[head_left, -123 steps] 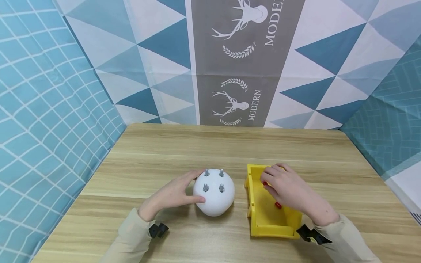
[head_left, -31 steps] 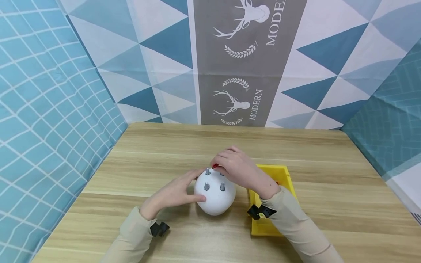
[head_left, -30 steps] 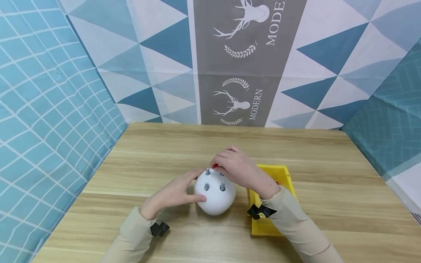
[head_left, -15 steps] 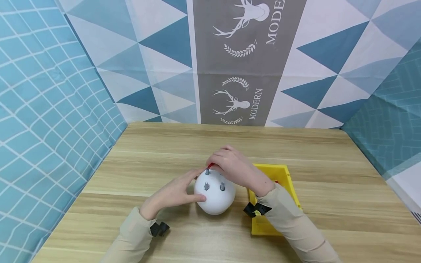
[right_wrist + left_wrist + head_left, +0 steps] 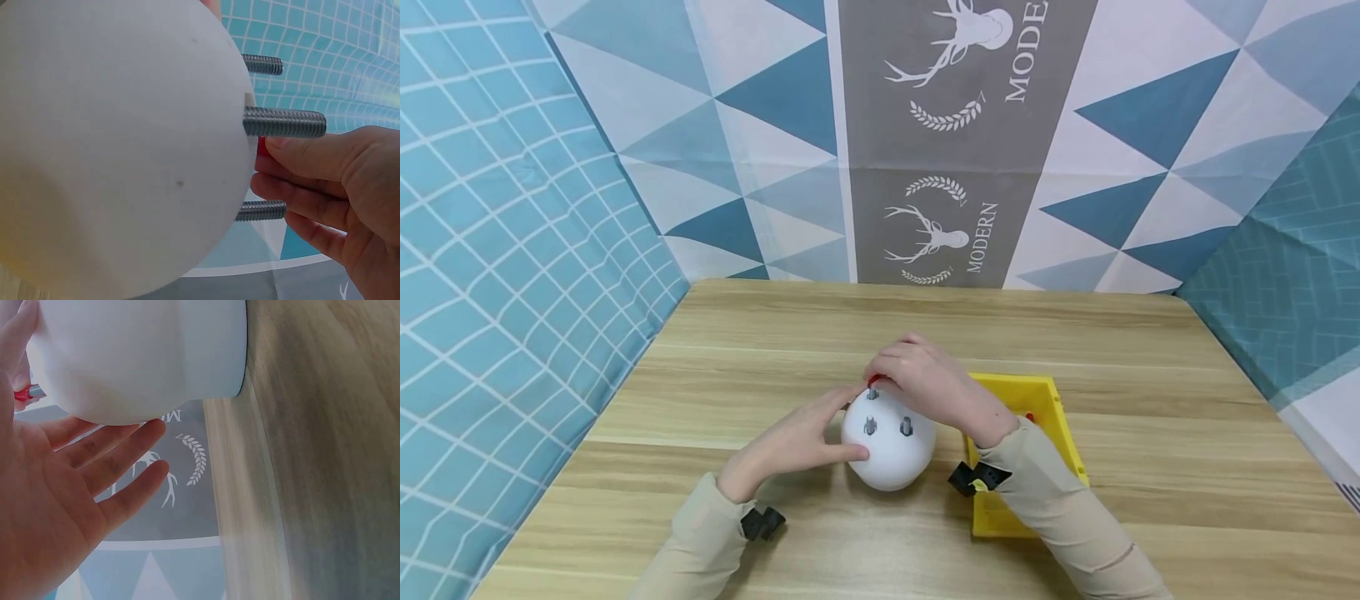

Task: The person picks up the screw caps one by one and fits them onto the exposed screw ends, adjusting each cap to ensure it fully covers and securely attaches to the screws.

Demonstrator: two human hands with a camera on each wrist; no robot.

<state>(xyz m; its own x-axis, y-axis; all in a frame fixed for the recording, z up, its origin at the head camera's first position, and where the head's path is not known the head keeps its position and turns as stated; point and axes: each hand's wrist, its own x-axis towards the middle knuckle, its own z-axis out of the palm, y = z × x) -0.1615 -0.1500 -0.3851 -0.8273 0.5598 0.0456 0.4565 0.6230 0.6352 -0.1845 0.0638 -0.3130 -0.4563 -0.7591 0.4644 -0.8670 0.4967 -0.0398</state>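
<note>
A white ball-shaped body (image 5: 891, 458) stands on the table with several threaded metal studs (image 5: 287, 122) sticking out of its top. My left hand (image 5: 793, 437) steadies it from the left, thumb on the near side and fingers round the far side. In the left wrist view, the other fingers of that hand spread loosely beside the white body. My right hand (image 5: 925, 383) reaches over the top and pinches a small red piece (image 5: 873, 381) at the far-left stud (image 5: 872, 395). Its exact shape is mostly hidden by the fingers. The far-right stud is covered by the right hand.
Right of the ball stands a yellow open bin (image 5: 1009, 523), partly under the right forearm. Another small red piece (image 5: 1030, 416) lies in it. The wooden table (image 5: 760, 333) ends at a patterned backdrop (image 5: 925, 150).
The right hand has gone from the yellow bin to the ball's top carrying a red piece, then shifted slightly left onto the far-left stud. The left hand stays on the ball.
</note>
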